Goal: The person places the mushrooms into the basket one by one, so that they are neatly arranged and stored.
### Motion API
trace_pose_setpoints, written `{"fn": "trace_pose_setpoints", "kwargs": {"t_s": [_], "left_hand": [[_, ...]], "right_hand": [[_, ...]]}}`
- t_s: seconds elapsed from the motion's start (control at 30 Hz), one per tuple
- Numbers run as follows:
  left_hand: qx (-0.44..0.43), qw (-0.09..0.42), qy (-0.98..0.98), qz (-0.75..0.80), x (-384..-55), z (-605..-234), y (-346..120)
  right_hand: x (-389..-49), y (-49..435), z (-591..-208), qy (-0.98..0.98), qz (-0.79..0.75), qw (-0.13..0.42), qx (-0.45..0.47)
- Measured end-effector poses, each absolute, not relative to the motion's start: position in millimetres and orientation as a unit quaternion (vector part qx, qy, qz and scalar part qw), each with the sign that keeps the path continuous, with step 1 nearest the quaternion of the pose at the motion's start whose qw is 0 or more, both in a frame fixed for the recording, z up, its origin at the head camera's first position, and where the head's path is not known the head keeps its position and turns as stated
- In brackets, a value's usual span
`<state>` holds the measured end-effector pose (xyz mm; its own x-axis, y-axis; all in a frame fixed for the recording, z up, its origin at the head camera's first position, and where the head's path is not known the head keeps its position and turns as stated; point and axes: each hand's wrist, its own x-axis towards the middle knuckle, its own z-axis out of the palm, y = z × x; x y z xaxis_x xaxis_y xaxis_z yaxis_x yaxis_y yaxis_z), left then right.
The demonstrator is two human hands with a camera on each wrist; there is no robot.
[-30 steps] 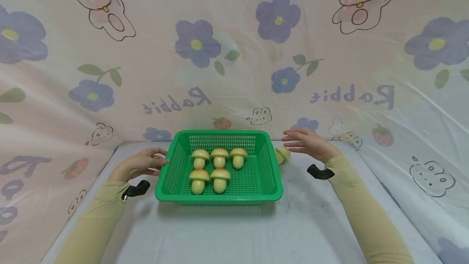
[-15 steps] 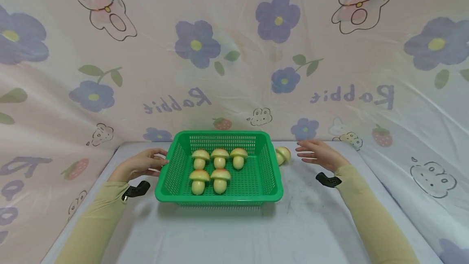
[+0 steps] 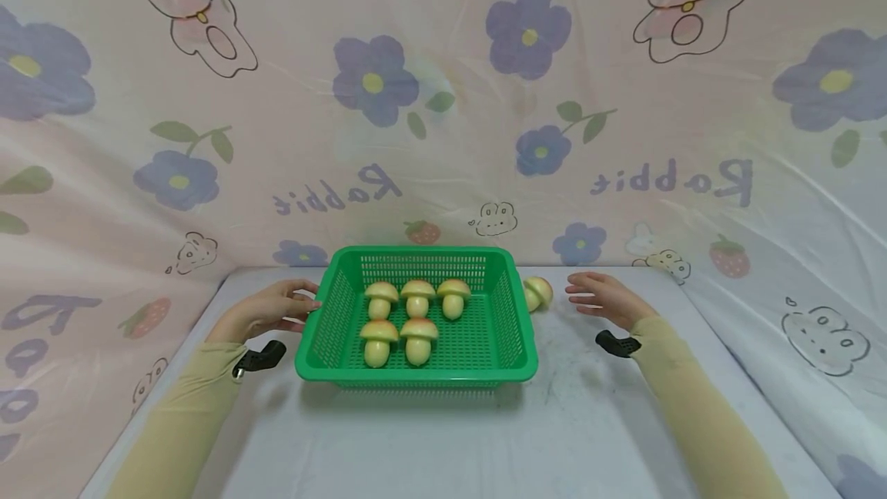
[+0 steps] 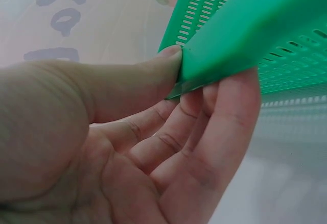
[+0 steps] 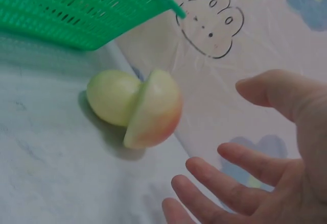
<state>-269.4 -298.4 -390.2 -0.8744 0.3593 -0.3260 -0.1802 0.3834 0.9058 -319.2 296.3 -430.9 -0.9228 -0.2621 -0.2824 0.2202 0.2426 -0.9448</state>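
My left hand (image 3: 272, 308) holds the left rim of a green plastic basket (image 3: 416, 376). In the left wrist view the thumb lies along the rim and the curled fingers (image 4: 232, 106) sit under it. Several toy mushrooms (image 3: 418, 341) with yellow stems and reddish caps stand in two rows inside, toward the basket's left and middle. Another mushroom (image 5: 156, 114) lies on its side on the table, just outside the basket's right wall. To the right of that mushroom, my right hand (image 3: 608, 300) hovers with fingers spread and holds nothing.
A white cloth covers the table (image 3: 416, 445). Behind it and at both sides hangs a pale curtain (image 3: 443, 175) printed with flowers and rabbits. A black wrist mount (image 3: 259, 358) sits on the left wrist, another (image 3: 617, 344) on the right.
My right hand has drawn away to the right and slightly nearer, so the loose mushroom shows fully apart from the fingers. The left hand and the basket have stayed put.
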Motion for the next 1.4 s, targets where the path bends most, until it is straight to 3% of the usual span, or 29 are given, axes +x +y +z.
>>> {"fn": "trace_pose_setpoints", "kwargs": {"t_s": [0.73,1.4], "left_hand": [[0.058,0.247,0.795,0.551,-270.3,-391.5,-297.0],[0.057,0.244,0.793,0.556,-268.4,-391.0,-298.3]], "right_hand": [[-336.2,269.1,-447.4,0.793,-0.573,0.208,0.013],[-345.8,249.9,-456.8,0.802,-0.571,0.176,0.017]]}}
